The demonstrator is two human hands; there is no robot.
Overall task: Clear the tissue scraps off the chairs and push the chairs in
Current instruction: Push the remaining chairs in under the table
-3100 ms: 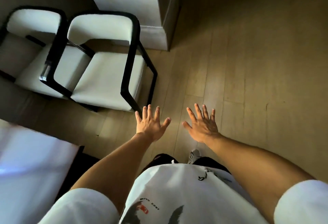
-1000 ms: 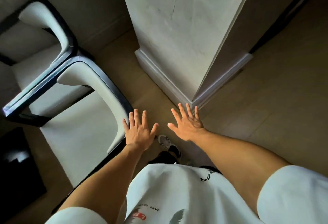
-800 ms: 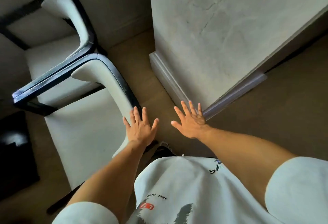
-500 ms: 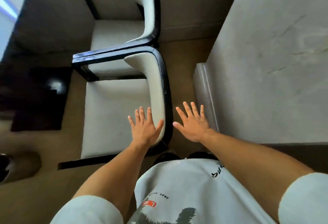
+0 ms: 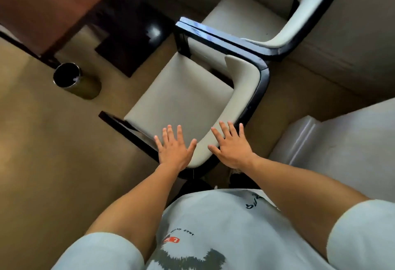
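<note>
— Tan floor point(image 5: 42, 152), dark table point(image 5: 128, 23) at upper left. The chairs?
— Near chair point(image 5: 181, 94): cream seat, black frame; far chair point(image 5: 245, 17) pressed against it.
— Hands?
— Left hand point(image 5: 174, 152), right hand point(image 5: 232, 147) spread flat over the near backrest, gripping nothing.

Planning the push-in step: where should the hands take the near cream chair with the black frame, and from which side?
Grip the black top rail of the near cream chair along its curved backrest, from behind, where the person stands. Left hand and right hand hover open over that end; the seat front faces the dark wooden table.
</note>
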